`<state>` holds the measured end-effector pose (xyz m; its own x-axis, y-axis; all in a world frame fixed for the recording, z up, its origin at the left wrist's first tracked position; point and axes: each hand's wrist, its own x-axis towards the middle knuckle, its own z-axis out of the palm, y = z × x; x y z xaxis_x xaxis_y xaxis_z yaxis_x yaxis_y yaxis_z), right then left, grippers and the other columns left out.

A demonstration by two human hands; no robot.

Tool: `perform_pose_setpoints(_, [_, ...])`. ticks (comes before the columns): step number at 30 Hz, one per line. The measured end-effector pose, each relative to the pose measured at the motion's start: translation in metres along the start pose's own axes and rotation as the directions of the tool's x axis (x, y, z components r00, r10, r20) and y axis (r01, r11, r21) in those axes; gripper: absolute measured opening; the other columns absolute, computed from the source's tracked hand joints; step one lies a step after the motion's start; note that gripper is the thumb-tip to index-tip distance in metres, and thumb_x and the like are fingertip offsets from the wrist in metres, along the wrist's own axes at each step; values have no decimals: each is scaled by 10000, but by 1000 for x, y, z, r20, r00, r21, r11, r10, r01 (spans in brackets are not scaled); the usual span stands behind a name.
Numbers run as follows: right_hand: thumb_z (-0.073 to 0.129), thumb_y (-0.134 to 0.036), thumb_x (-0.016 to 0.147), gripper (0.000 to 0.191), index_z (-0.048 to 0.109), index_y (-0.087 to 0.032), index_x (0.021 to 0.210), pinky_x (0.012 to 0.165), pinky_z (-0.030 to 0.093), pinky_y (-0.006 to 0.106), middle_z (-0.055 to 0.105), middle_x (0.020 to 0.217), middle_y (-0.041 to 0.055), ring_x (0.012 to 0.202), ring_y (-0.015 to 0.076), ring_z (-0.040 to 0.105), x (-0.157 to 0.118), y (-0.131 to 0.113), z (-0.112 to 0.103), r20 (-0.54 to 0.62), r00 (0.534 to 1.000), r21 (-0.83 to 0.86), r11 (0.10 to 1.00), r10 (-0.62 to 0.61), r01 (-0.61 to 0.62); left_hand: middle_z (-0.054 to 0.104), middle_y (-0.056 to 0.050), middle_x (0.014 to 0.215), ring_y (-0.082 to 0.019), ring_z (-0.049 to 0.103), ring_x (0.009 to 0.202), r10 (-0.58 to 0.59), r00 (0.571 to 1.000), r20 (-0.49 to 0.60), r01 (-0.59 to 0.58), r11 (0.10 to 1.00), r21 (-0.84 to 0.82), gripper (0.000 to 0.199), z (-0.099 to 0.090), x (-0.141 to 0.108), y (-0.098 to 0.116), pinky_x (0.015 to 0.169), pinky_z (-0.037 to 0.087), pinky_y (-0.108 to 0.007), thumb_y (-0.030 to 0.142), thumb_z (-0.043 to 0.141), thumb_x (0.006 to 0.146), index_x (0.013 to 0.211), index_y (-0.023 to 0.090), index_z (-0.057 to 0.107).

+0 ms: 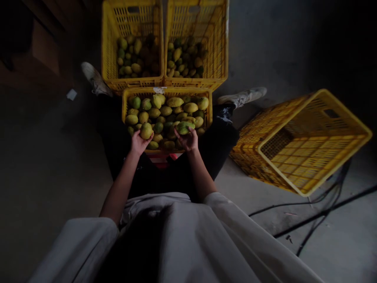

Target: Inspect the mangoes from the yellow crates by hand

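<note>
My left hand [140,144] is closed round a round yellow-green lemon [146,131], palm up over the near left part of a full yellow crate. In my right hand [189,140] lies a greener, longer lemon [185,127], fingers and thumb wrapped about it. Both hands are just above the fruit, apart from each other. The full crate [124,108] stands between my legs, heaped with green and yellow lemons [166,111].
Beyond it stand two deeper yellow crates, the left crate [107,59] and the right crate [220,59], each partly filled with lemons. A yellow crate [321,145] tilts on the floor at right, near black cables [324,212]. A white scrap [71,94] lies at left.
</note>
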<state>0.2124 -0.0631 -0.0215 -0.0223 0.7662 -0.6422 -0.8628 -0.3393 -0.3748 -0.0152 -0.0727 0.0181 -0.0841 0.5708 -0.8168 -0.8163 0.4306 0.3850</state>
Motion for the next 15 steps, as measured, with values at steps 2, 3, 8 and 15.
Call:
perform_pose_setpoints(2, [711, -301, 971, 154, 704, -294, 1124, 893, 717, 373, 822, 1021, 7, 1092, 222, 803, 0, 1, 0, -3, 1000, -46, 999, 4, -4, 799, -106, 1284, -257, 756, 1241, 3, 1000, 16, -3, 1000, 6, 350, 0, 0, -1, 914, 668, -330, 261, 541, 1074, 1377, 233, 715])
perform_pose_setpoints(3, [721, -314, 974, 145, 707, -297, 1117, 858, 713, 349, 821, 1018, 5, 1079, 217, 804, 1, 2, 0, -3, 1000, -72, 997, 8, -8, 798, -102, 1297, -248, 753, 1252, 6, 1000, 15, -6, 1000, 12, 333, 0, 1, -1, 899, 663, -302, 266, 550, 1080, 1364, 233, 721])
perform_pose_setpoints(8, [660, -477, 1065, 199, 705, -283, 1058, 752, 673, 257, 809, 956, -17, 967, 173, 787, 9, 9, -1, 10, 1000, -127, 992, 20, -18, 817, -73, 1162, -179, 779, 1136, 47, 997, -53, -45, 998, 41, 243, -2, 5, -2, 679, 576, -161, 273, 624, 1082, 1290, 242, 747])
perform_pose_setpoints(15, [549, -563, 1122, 348, 714, -269, 1040, 568, 562, 174, 780, 851, -29, 742, 121, 690, 11, 6, -4, -49, 996, -161, 984, 72, -79, 808, -88, 1097, -197, 774, 990, -21, 1000, -19, 22, 998, 66, 364, -4, 6, -2, 654, 586, -230, 528, 542, 1117, 1202, 244, 754])
